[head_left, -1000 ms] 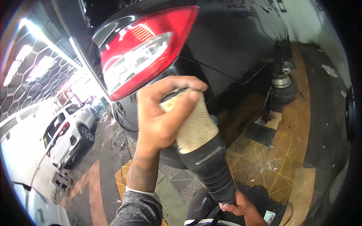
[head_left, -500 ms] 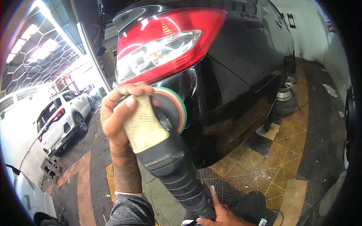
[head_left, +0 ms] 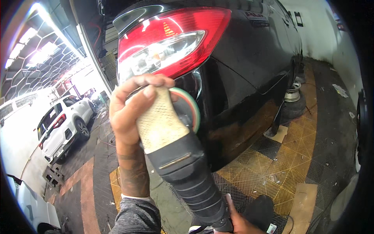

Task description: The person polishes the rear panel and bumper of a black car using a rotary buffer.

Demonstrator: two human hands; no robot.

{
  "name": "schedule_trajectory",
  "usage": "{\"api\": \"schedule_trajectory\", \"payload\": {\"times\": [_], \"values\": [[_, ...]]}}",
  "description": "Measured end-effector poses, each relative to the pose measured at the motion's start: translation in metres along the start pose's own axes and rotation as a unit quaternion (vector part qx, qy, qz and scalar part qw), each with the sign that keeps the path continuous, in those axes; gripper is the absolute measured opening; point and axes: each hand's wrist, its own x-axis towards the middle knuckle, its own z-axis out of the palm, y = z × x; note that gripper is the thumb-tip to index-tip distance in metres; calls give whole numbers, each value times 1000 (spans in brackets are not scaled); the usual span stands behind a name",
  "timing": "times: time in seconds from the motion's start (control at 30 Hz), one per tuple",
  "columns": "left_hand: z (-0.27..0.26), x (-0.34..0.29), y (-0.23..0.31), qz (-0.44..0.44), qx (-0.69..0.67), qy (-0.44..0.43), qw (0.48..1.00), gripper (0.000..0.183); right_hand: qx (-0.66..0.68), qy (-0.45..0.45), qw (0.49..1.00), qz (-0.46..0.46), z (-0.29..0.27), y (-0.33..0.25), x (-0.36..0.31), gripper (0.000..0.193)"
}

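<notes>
Fingers (head_left: 142, 80) of the bare left hand (head_left: 124, 117) grip the cream head (head_left: 161, 121) of a long black power polisher (head_left: 177, 160) at its eleven o'clock, while the bare right hand (head_left: 239, 223) closes around its ribbed black handle (head_left: 196, 195) at five. Its round green-rimmed pad (head_left: 195, 113) faces a glossy black car (head_left: 243, 93), contact unclear; a red-and-clear tail light (head_left: 175, 43) sits at twelve o'clock, a white car (head_left: 72, 124) at nine.

One head-worn fisheye view looks down and forward, close over the polisher (head_left: 181, 162).
</notes>
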Motion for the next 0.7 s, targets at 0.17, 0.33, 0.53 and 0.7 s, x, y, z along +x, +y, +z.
{"api": "schedule_trajectory", "payload": {"times": [0.17, 0.33, 0.53, 0.7], "values": [[-22, 0, -6, 13, -35, 10, 999, 28, -26, -1, 999, -27, 2, -15, 13, 103], [-86, -18, 4, 40, -80, 74, 993, 25, 37, -71, 996, -36, 14, -55, 45, 98], [-106, -13, 11, 12, -117, 70, 991, 27, 52, -136, 988, -44, 12, -75, 53, 96], [-67, 2, 5, 14, -75, 47, 996, 30, 76, -72, 993, -45, 4, -66, 29, 99]]}}
